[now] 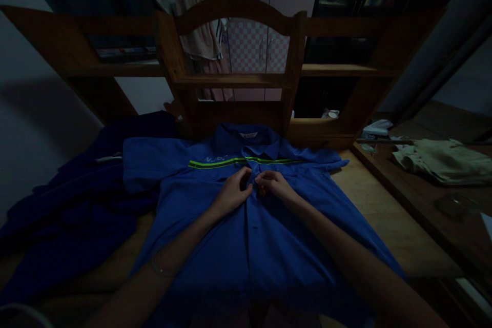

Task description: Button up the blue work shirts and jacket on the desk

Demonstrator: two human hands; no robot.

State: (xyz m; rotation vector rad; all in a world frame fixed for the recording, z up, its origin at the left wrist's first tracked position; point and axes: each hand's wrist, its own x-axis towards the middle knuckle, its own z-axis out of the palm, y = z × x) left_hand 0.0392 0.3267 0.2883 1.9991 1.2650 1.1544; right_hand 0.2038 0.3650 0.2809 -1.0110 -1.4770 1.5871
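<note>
A blue short-sleeved work shirt (207, 215) lies spread face up on the wooden surface, its collar at the far end. A yellow-green and dark stripe crosses its chest, with pale lettering above the stripe on the left. At the upper front placket, my left hand (233, 192) has its thumb and fingers curved around the fabric edge. Close beside it on the right, my right hand (275, 186) pinches the placket with fingertips together. Any button between the fingers is too small and dark to make out. Lower on the placket, the front edges lie together.
Dark blue clothing (77, 205) is heaped at the left. Behind the shirt rises a wooden shelf frame (234, 81). To the right, folded pale cloth (442, 161) and a glass dish (457, 204) rest on a brown surface. Clothes on a hanger (198, 25) are farther back.
</note>
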